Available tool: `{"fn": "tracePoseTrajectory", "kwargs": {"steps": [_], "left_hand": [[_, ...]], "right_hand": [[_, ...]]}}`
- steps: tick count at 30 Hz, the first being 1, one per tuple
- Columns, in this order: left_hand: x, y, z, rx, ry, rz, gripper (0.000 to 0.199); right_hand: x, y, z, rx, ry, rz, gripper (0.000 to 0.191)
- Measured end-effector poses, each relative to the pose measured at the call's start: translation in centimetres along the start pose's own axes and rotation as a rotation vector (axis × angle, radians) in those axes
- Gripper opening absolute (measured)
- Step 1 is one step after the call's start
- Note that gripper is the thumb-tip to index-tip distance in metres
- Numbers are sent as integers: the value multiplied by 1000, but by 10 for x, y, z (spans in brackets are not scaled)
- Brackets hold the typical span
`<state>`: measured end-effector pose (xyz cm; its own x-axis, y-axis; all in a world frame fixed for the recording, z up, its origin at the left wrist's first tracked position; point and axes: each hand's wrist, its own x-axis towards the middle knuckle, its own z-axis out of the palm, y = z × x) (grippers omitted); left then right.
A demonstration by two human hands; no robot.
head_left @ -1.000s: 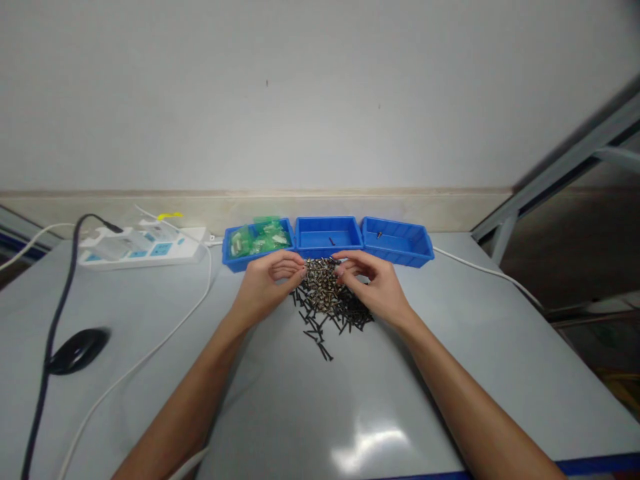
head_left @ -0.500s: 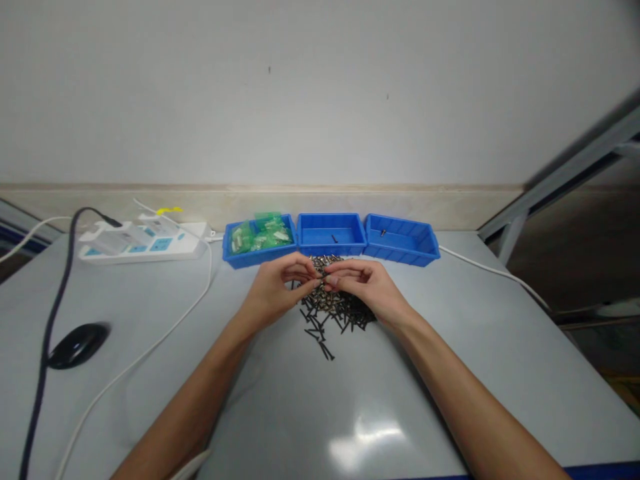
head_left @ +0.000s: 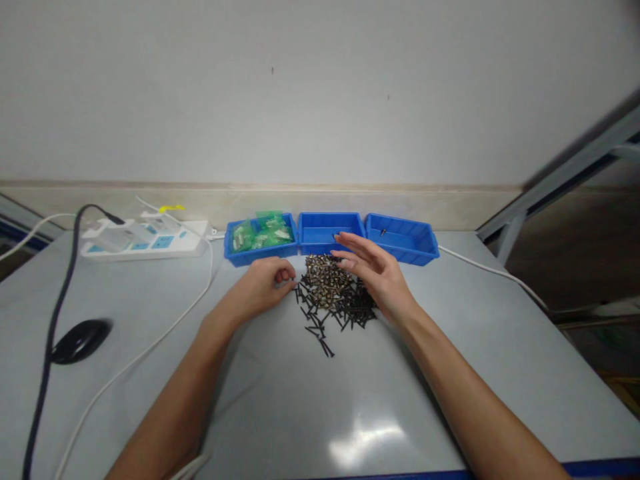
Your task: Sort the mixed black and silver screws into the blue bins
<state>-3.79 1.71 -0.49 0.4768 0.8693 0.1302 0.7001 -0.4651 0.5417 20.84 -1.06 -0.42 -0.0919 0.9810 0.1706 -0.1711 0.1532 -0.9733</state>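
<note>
A pile of brass-coloured and black screws [head_left: 327, 283] lies on the grey table, with black ones strewn toward its front. At the pile's left edge, my left hand [head_left: 273, 280] is closed, thumb and fingers pressed together; what they hold, if anything, is too small to make out. My right hand [head_left: 367, 267] is over the pile's right side with its fingers apart, the fingertips near the front of the middle blue bin [head_left: 330, 222]. Behind the pile, the right blue bin [head_left: 403, 243] has a small screw in it. The left blue bin [head_left: 260, 255] holds green plastic packets [head_left: 270, 230].
A white power strip [head_left: 193, 247] with plugs is at the back left. A black mouse-like object [head_left: 83, 341] lies at the left beside a dark cable [head_left: 55, 307]. White cables run across the table. A wall stands behind the bins, and a metal frame [head_left: 510, 233] at the right.
My hands have parted from above the pile. The left one moved left to the pile's edge; the right one moved slightly up and right, and its fingers opened.
</note>
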Motion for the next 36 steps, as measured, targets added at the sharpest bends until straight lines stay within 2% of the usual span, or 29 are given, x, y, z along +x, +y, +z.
{"fn": "tracePoseTrajectory", "kwargs": {"steps": [5, 9, 12, 15, 19, 21, 24, 29, 33, 36], "left_hand": [[1, 4, 6, -105, 61, -51, 12], [3, 9, 8, -200, 178, -72, 19], [4, 18, 6, -490, 203, -149, 13], [4, 26, 5, -783, 172, -217, 24], [2, 33, 6, -913, 186, -225, 29], [2, 34, 7, -931, 175, -220, 29], [2, 35, 8, -905, 141, -209, 27], [2, 35, 9, -787, 60, -143, 19], [3, 30, 10, -697, 148, -118, 12], [2, 24, 8, -483, 197, -83, 5]], "right_hand": [[1, 1, -5, -59, 30, 27, 36], [2, 0, -6, -55, 35, 39, 35], [1, -1, -4, -123, 27, 53, 30], [-1, -1, 1, -185, -29, 75, 25], [-5, -1, 9, -155, -149, 122, 29], [-7, 0, 12, -101, -172, 151, 30], [-7, 0, 14, -52, -127, 185, 27], [-4, 1, 11, -146, -47, 150, 20], [-2, 4, 9, -207, 8, 125, 23], [-3, 7, 10, -260, 1, 99, 23]]}}
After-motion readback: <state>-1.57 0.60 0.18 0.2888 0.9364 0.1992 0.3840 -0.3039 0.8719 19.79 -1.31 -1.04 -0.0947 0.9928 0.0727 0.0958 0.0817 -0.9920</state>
